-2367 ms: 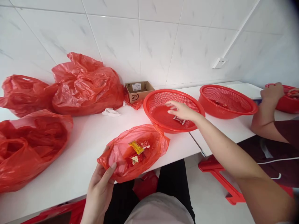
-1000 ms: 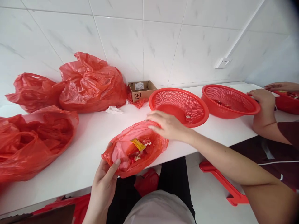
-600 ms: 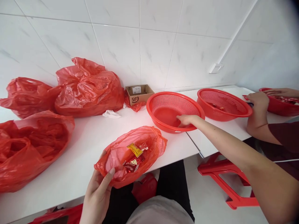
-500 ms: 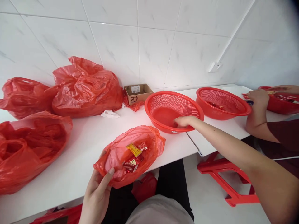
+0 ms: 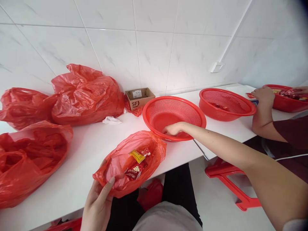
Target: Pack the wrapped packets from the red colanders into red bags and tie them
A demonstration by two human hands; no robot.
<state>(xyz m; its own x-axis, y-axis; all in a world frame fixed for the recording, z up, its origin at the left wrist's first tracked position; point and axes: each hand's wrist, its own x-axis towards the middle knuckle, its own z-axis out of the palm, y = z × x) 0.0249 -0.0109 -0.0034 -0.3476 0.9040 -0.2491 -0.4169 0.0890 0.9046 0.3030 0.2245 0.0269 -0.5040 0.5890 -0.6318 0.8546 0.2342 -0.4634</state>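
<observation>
At the table's front edge, my left hand (image 5: 99, 197) grips the near left rim of an open red plastic bag (image 5: 154, 166), thumb inside. In the bag lie a yellow packet (image 5: 137, 156) and several red and white snack packets (image 5: 135, 170). My right hand (image 5: 173, 129) reaches over the front rim of a red perforated basket (image 5: 200, 112) and is low inside it. Its fingers look curled together; the fingertips are partly hidden by the rim, and what they hold, if anything, does not show. The bag's right end lies close against the basket.
Filled red bags (image 5: 86, 96) and an open red bag (image 5: 36, 154) occupy the left side. A small cardboard box (image 5: 139, 99) and a white tissue (image 5: 112, 120) lie near the wall. Rightward stand another red basket (image 5: 226, 114), a co-worker's arm (image 5: 262, 112) and a red stool (image 5: 231, 183).
My right hand has moved left inside the basket, towards the bag. The basket has shifted slightly left in view. My left hand keeps its grip on the bag.
</observation>
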